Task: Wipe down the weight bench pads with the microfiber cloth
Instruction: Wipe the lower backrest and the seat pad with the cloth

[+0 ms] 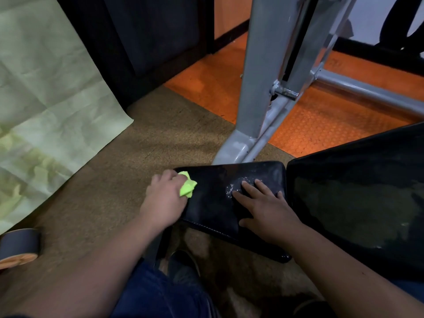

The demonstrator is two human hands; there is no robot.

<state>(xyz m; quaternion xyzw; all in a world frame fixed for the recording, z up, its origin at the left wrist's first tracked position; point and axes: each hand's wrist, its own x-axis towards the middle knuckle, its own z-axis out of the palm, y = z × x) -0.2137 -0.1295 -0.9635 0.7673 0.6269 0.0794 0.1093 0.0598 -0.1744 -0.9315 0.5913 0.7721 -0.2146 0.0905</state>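
Your left hand (164, 198) grips the bunched lime-green microfiber cloth (187, 187) at the left edge of the small black vinyl seat pad (213, 203), your right hand (263, 204) lies flat beside white specks (230, 188), and the large black back pad (358, 198) looks unwiped.

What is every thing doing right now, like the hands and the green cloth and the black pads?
Left hand: grips the cloth.
Cloth: bunched up, on the small pad's left edge.
Right hand: flat, fingers spread on the small pad.
Small pad: whitish specks near the fingertips.
Big pad: tilted, untouched.
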